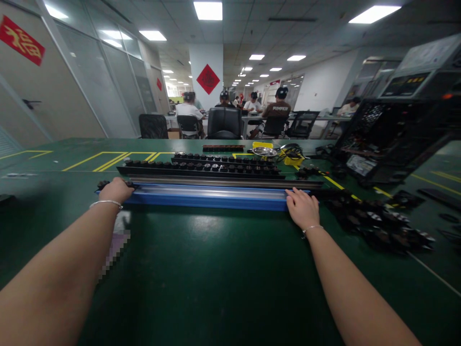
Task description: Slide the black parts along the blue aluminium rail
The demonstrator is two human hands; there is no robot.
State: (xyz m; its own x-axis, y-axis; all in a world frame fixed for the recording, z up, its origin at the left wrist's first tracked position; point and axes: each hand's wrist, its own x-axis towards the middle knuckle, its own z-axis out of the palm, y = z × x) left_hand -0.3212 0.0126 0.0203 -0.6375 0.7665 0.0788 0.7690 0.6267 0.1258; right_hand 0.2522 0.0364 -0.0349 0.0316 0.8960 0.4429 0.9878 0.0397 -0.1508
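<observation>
Green worktop (216,278). Beyond far edge: black chairs (224,120), white pillar (207,54). Beyond far left corner: glass partition (86,77). Above: ceiling lamps (208,10), lit.

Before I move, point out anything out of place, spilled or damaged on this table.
The heap of small black parts on the right looks untidy: pieces lie jumbled, while the long black part-filled strips beyond the shiny blue rail sit in rows. I see no spill or damage, though the heap is too dark to check.
</observation>
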